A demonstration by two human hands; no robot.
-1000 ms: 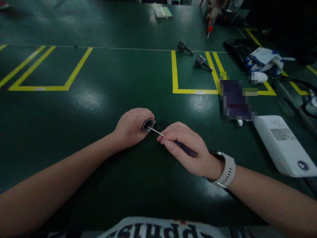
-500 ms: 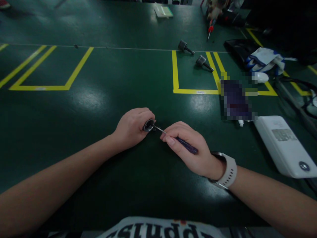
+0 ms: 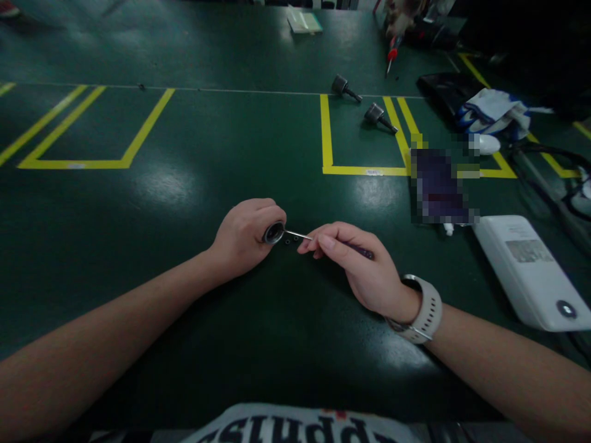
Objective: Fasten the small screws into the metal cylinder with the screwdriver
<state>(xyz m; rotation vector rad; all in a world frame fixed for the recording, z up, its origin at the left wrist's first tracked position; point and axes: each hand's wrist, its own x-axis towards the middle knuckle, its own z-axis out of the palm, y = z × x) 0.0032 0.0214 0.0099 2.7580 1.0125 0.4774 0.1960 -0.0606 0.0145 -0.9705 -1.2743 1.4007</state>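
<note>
My left hand (image 3: pixel 244 237) is closed around a round metal part (image 3: pixel 273 232), its open, hollow end facing right and toward me. The rest of that part is hidden in the fist. In my right hand (image 3: pixel 362 258) is a thin screwdriver (image 3: pixel 299 235) with a dark purple handle, pinched between thumb and fingers. Its metal shaft points left, and the tip reaches the right side of the part's rim; I cannot tell whether it touches. Two tiny rings (image 3: pixel 287 242) lie on the green table just below the shaft.
Two metal cylinders with shafts (image 3: pixel 377 115) lie by the yellow tape at the back right. A blurred-out phone (image 3: pixel 438 187), a white power bank (image 3: pixel 530 271), a glove (image 3: pixel 496 112) and cables (image 3: pixel 549 166) occupy the right. Farther back are a red screwdriver (image 3: pixel 392 55) and a pad (image 3: pixel 305 21).
The screwdriver has swung to a flatter angle, and its tip has moved from inside the part's opening to the rim. My left hand has shifted slightly left and up with the part.
</note>
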